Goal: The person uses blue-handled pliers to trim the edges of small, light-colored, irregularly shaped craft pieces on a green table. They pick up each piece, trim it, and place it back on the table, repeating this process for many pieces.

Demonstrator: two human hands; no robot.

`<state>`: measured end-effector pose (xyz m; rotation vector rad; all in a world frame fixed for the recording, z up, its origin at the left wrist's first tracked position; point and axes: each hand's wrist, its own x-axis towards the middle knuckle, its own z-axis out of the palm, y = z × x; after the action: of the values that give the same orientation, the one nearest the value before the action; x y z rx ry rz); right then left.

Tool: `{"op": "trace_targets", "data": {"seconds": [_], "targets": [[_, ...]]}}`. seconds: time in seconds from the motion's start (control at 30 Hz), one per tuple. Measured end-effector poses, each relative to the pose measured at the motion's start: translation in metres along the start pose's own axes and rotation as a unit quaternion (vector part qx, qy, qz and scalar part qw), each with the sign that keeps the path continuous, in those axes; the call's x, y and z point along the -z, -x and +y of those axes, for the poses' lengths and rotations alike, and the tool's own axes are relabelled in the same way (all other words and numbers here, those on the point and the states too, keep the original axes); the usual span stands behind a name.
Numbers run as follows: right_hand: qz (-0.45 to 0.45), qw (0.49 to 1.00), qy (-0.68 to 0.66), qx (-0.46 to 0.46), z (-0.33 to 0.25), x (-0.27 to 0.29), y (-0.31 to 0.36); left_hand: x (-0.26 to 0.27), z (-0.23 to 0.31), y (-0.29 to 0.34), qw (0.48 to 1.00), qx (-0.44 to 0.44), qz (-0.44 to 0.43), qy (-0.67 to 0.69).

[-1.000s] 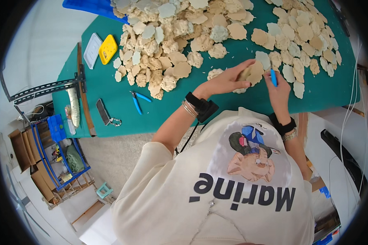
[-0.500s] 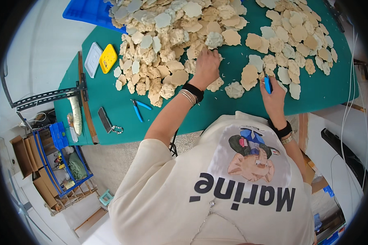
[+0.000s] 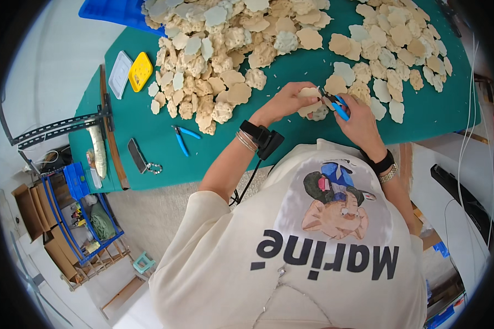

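Observation:
My left hand (image 3: 284, 103) is closed on a flat, wavy-edged beige plastic piece (image 3: 308, 100) and holds it just above the green table. In my right hand (image 3: 362, 125) are blue-handled cutting pliers (image 3: 341, 111), their jaws close against the right edge of that piece. A paler lumpy piece (image 3: 319, 113) shows partly beneath it. Beyond my left hand lies a large heap of similar pieces (image 3: 219, 60). A second, looser heap (image 3: 395, 49) spreads beyond my right hand.
On the green table (image 3: 148, 120) at left lie another pair of blue-handled pliers (image 3: 182, 141), a phone (image 3: 138, 156) with a beaded strap, a yellow tray (image 3: 141, 71) and a white tray (image 3: 123, 74). A blue bin (image 3: 121, 15) stands at the far left. Small offcuts dot the tabletop.
My left hand has come back from the large heap toward the right with a beige piece. My right hand has moved slightly left, bringing the pliers to that piece.

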<state>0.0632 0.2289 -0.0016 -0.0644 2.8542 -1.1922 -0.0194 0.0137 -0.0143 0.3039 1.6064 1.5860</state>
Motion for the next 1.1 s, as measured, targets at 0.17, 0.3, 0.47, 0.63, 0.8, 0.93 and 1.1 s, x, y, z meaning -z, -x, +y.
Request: {"op": "trace_targets", "data": {"seconds": [0.17, 0.3, 0.47, 0.63, 0.8, 0.93, 1.1], "targets": [[-0.002, 1.0, 0.007, 0.019, -0.003, 0.001, -0.001, -0.003, 0.004, 0.002, 0.999, -0.027, -0.016, 0.019], [0.003, 1.0, 0.025, 0.014, -0.005, 0.002, 0.001, -0.001, 0.006, 0.003, 0.999, -0.031, -0.031, 0.032], [-0.006, 0.999, 0.033, -0.001, -0.008, 0.004, 0.002, -0.003, 0.006, 0.004, 0.998, -0.033, -0.03, 0.043], [0.005, 0.999, 0.037, 0.016, -0.01, 0.003, 0.003, -0.006, 0.008, 0.005, 0.999, -0.026, -0.036, 0.022], [0.01, 0.998, 0.06, 0.034, -0.009, 0.004, 0.003, -0.005, 0.009, 0.006, 0.999, -0.009, -0.034, 0.037], [0.015, 0.997, 0.069, 0.04, -0.01, 0.005, 0.004, -0.004, 0.011, 0.005, 0.998, 0.004, -0.042, 0.039], [-0.01, 0.997, 0.082, 0.011, -0.013, 0.007, 0.005, -0.005, 0.01, 0.006, 0.999, 0.011, -0.036, 0.037]]}}
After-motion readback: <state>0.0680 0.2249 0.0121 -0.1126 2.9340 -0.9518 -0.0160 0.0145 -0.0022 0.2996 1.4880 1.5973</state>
